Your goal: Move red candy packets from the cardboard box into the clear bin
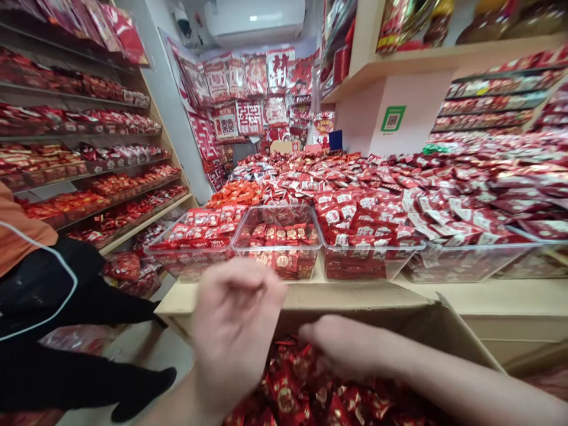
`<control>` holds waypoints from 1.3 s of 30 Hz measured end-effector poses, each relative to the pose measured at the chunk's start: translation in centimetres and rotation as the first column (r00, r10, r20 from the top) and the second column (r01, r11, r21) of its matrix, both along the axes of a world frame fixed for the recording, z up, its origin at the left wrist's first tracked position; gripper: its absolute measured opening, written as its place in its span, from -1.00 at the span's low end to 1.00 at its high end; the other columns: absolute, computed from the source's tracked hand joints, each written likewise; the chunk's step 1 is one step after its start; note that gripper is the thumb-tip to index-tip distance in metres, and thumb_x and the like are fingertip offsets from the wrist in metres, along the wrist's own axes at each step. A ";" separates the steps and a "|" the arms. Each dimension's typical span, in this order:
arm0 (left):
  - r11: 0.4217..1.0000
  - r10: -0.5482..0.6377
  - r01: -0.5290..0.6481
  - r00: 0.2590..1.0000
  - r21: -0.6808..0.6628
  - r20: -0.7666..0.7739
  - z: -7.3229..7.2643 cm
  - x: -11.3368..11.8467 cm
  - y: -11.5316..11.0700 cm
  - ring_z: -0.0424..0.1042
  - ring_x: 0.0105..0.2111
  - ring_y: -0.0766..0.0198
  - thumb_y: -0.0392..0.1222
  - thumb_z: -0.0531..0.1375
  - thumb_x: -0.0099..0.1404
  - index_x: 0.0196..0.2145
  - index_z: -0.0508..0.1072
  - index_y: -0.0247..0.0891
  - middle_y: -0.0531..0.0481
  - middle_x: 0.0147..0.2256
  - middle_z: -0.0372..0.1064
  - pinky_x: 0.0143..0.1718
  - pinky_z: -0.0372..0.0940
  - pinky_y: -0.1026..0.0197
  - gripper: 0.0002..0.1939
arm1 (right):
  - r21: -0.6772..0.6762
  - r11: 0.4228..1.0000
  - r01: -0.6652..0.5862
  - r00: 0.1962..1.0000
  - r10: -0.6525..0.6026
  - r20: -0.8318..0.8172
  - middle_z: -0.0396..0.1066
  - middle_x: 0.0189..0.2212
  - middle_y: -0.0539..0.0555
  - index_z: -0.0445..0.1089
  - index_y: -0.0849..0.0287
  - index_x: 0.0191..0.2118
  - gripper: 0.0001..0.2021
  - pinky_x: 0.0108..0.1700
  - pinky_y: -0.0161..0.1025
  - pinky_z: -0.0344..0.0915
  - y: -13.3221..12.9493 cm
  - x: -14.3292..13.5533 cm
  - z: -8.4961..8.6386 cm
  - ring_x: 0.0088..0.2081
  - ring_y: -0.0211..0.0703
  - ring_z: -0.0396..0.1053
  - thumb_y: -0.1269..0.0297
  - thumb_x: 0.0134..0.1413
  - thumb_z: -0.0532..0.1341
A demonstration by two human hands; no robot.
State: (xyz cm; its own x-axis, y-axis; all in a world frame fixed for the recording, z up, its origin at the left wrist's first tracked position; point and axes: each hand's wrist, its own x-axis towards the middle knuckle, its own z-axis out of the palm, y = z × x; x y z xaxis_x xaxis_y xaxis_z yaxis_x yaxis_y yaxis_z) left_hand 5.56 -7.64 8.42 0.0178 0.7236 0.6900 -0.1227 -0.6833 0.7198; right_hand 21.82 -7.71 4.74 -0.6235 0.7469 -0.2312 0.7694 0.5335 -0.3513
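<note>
Standing over the box (444, 325), I am facing a counter (492, 293) that is running behind it. Well to the left of the box, shelves (80, 133) are holding rows of packets, and a person in black trousers (84, 290) is standing with legs apart.

Above the box's left side, my left hand (239, 319) is hovering, its fingers curling in towards the palm. It is blurring, so I cannot tell whether it is pinching anything. Beyond it, behind the box, three clear tubs are sitting side by side on the counter: the left tub (189, 254) is holding red packets, the middle tub (275, 248) is looking less full, and the right tub (373, 249) is brimming with more.

Inside the box, loose red packets (286, 393) with gold marks are lying in a jumble. On their far side, within the box, my right hand (337, 343) is reaching down with its fingers bending towards them. It is blurring too, and I cannot tell whether the fingers are closing on one. To the right, my forearm is crossing over the box's edge.

I am judging this as reaching among the packets; gripping any there would be calling for fingertips working lightly between slick wrappers, with the wrist staying clear of the box's wall.
</note>
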 end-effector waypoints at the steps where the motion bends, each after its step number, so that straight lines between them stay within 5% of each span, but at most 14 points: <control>1: 0.994 -0.082 0.080 0.997 -0.078 -0.011 0.3 0.5 1.1 0.32 -0.33 0.36 -0.28 0.14 0.14 -0.30 0.30 -0.25 0.04 -0.38 0.30 -0.28 0.26 0.25 -0.87 | -0.027 0.998 0.052 0.989 -0.055 -0.136 0.41 -0.42 0.06 0.33 0.20 -0.26 -0.76 -0.42 -0.30 0.25 0.1 0.7 0.8 -0.41 -0.16 0.35 0.44 -0.17 0.14; 3: 0.910 -0.305 0.296 0.952 -0.291 0.016 0.3 1.3 2.8 0.33 -0.28 0.35 -0.27 0.09 0.18 -0.27 0.28 -0.23 0.01 -0.32 0.32 -0.21 0.24 0.24 -0.87 | -0.126 0.982 0.139 0.895 -0.179 -0.410 0.38 -0.40 0.00 0.30 0.16 -0.26 -0.79 -0.37 -0.34 0.23 0.2 2.0 2.2 -0.38 -0.25 0.31 0.41 -0.12 0.14; 7: 0.521 -0.597 0.551 0.781 -0.651 0.183 -0.6 1.9 3.0 0.30 -0.16 0.28 -0.18 0.06 0.21 -0.07 0.19 -0.16 -0.06 -0.14 0.27 -0.15 0.22 0.20 -0.69 | -0.381 0.904 0.194 0.537 -0.423 -0.730 0.33 -0.36 -0.02 0.22 0.17 -0.25 -0.78 -0.31 -0.36 0.24 0.1 3.2 3.2 -0.36 -0.31 0.28 0.29 -0.08 0.17; 9: 0.386 -0.636 0.580 0.731 -0.718 0.248 -1.0 2.1 2.4 0.31 -0.17 0.25 -0.22 0.10 0.18 -0.03 0.16 -0.14 -0.07 -0.13 0.26 -0.17 0.24 0.18 -0.61 | -0.467 0.867 0.174 0.430 -0.493 -0.756 0.32 -0.38 -0.01 0.20 0.18 -0.25 -0.75 -0.33 -0.35 0.25 0.1 3.3 3.1 -0.38 -0.32 0.28 0.26 -0.10 0.19; 14: 0.306 -0.587 0.549 0.752 -0.778 0.300 -1.3 2.4 2.4 0.39 -0.33 0.21 -0.25 0.07 0.19 -0.04 0.17 -0.15 -0.08 -0.21 0.31 -0.39 0.32 0.16 -0.65 | -0.592 0.787 0.175 0.338 -0.612 -0.715 0.30 -0.46 -0.04 0.19 0.20 -0.32 -0.77 -0.44 -0.39 0.24 0.2 3.0 2.2 -0.47 -0.37 0.27 0.19 -0.08 0.18; 19: 0.308 -0.530 0.507 0.794 -0.805 0.297 -1.3 2.6 2.8 0.41 -0.40 0.26 -0.24 0.08 0.18 -0.19 0.26 -0.22 -0.04 -0.32 0.36 -0.42 0.33 0.18 -0.80 | -0.501 0.820 0.277 0.383 -0.573 -0.725 0.22 -0.56 -0.09 0.17 0.19 -0.44 -0.80 -0.49 -0.42 0.22 0.1 2.8 1.8 -0.53 -0.40 0.21 0.15 -0.01 0.11; 23: 0.293 -0.502 0.528 0.794 -0.797 0.342 -1.5 2.8 2.4 0.40 -0.33 0.26 -0.25 0.12 0.16 -0.22 0.28 -0.24 -0.05 -0.26 0.35 -0.32 0.32 0.17 -0.81 | -0.099 0.906 0.411 0.582 -0.345 -0.736 0.33 -0.41 0.01 0.26 0.17 -0.43 -0.88 -0.30 -0.33 0.26 0.1 3.4 2.2 -0.34 -0.27 0.30 0.25 0.03 0.08; 29: 0.054 -0.434 0.727 0.634 -0.685 0.640 -1.6 2.7 2.0 0.36 -0.22 0.19 0.05 -0.02 0.20 -0.05 0.19 -0.20 -0.12 -0.11 0.26 -0.22 0.27 0.07 -0.59 | 0.373 0.824 0.426 0.759 -0.101 -0.644 0.35 -0.30 0.07 0.36 0.11 -0.35 -0.88 -0.26 -0.31 0.28 0.3 4.5 1.9 -0.25 -0.23 0.31 0.39 0.00 0.09; 31: 0.090 -0.435 0.716 0.654 -0.693 0.619 -1.7 2.6 2.0 0.36 -0.24 0.23 -0.08 0.04 0.20 -0.03 0.17 -0.20 -0.10 -0.14 0.28 -0.23 0.28 0.09 -0.62 | 0.417 0.810 0.412 0.771 -0.066 -0.633 0.33 -0.25 0.08 0.37 0.10 -0.34 -0.84 -0.22 -0.29 0.27 0.2 4.3 1.5 -0.20 -0.22 0.29 0.42 0.00 0.07; 33: 0.197 -0.423 0.664 0.721 -0.722 0.548 -1.8 2.6 2.0 0.36 -0.26 0.27 -0.26 0.09 0.18 -0.02 0.15 -0.17 -0.08 -0.16 0.30 -0.24 0.29 0.13 -0.60 | 0.379 0.801 0.464 0.737 -0.111 -0.667 0.30 -0.18 0.08 0.36 0.10 -0.30 -0.81 -0.17 -0.25 0.26 0.1 3.9 1.4 -0.16 -0.19 0.27 0.41 0.00 0.05; 36: 0.322 -0.415 0.588 0.792 -0.742 0.447 -2.1 2.7 2.0 0.37 -0.29 0.29 -0.27 0.11 0.16 0.01 0.10 -0.13 -0.08 -0.16 0.30 -0.28 0.30 0.17 -0.54 | 0.082 0.768 0.635 0.532 -0.358 -0.767 0.33 -0.23 0.09 0.29 0.11 -0.18 -0.78 -0.30 -0.27 0.30 0.0 3.3 1.6 -0.33 -0.23 0.32 0.30 0.04 0.02; 39: 0.412 -0.426 0.537 0.828 -0.736 0.366 -2.2 2.9 2.0 0.36 -0.28 0.28 -0.24 0.15 0.14 0.01 0.10 -0.14 -0.09 -0.16 0.29 -0.28 0.29 0.17 -0.51 | -0.262 0.757 0.599 0.347 -0.540 -0.767 0.37 -0.38 0.08 0.24 0.16 -0.16 -0.71 -0.51 -0.35 0.27 0.1 2.8 2.0 -0.50 -0.28 0.29 0.14 0.01 0.06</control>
